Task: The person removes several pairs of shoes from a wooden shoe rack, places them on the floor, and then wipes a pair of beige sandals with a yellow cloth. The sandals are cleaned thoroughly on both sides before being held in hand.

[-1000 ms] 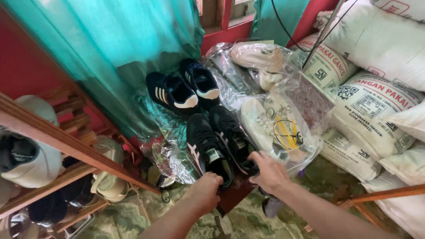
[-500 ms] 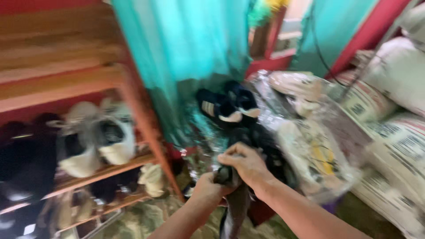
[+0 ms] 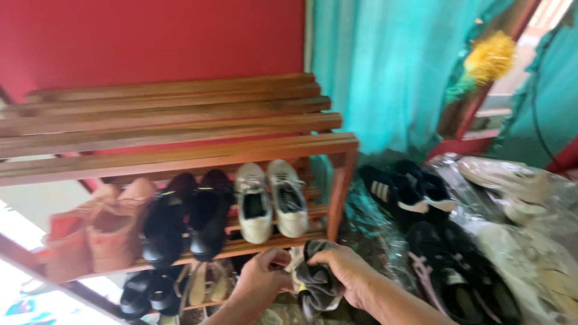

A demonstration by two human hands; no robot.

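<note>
Both hands close on a bundle of dark grey cloth [image 3: 316, 283], perhaps socks, low in the middle of the view, just in front of the lower edge of a wooden shoe rack [image 3: 180, 135]. The right hand [image 3: 343, 268] wraps over the top of the bundle with its fingers curled around it, and the left hand [image 3: 262, 277] pinches the near left side, fingers bent in toward the cloth; how tightly either hand grips is blurred. The bundle hangs between the two hands, touching both, below the rack's middle shelf. On that shelf stand a pair of white sneakers [image 3: 271, 201] directly above the hands, a pair of black shoes [image 3: 186, 219] to their left, and a pair of tan shoes [image 3: 99, 229] further left. More shoes sit on the shelf below, partly hidden. To the right of the rack, beside a teal curtain [image 3: 385, 72], lie dark striped sneakers [image 3: 403, 192], black sneakers with pink trim [image 3: 457, 274], and pale shoes in clear plastic bags [image 3: 530, 204].
</note>
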